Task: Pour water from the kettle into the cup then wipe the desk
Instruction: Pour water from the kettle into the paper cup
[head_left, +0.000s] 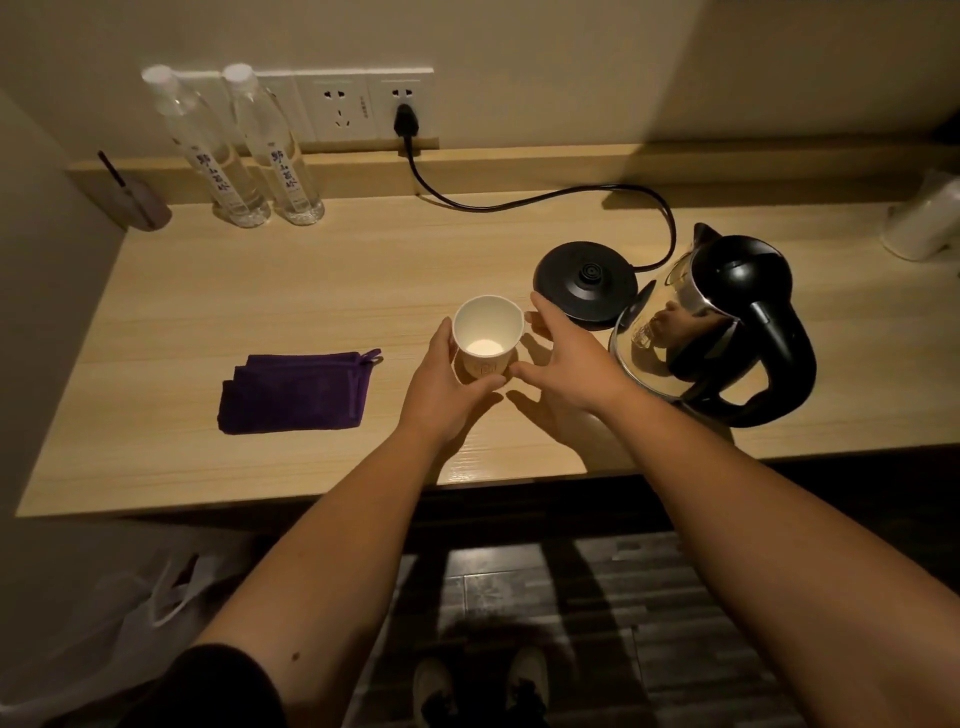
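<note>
Head view: the fingers (441, 340) of the left hand (441, 384) curl around the left wall of the paper cup (487, 332), with the thumb along its near base, so this hand is grasping the cup. The right hand (566, 364) is spread and released, its fingertips just beside the cup's right rim and its thumb near the base; whether they actually touch the paper I cannot tell. The cup stands upright on the desk (208, 291), about mid-width, and looks empty, with only a pale bottom showing.

It will likely be very light and thin-walled, so a squeeze would dent it and a stream of water could push it over; holding it low, near the base, as the left hand does, seems the sound grip.

Right of the cup sits the round black base (584, 283), its cord running back to a wall socket (402, 111). The kettle (727, 317) stands off the base, further right, with a shiny steel body and black lid. It is probably rigid and much heavier, more so if full. The black loop handle (779, 358) on its right side is the place to take it. Left of the cup, well apart, lies a folded purple cloth (296, 392), soft and limp, which any pinch would lift.
</note>
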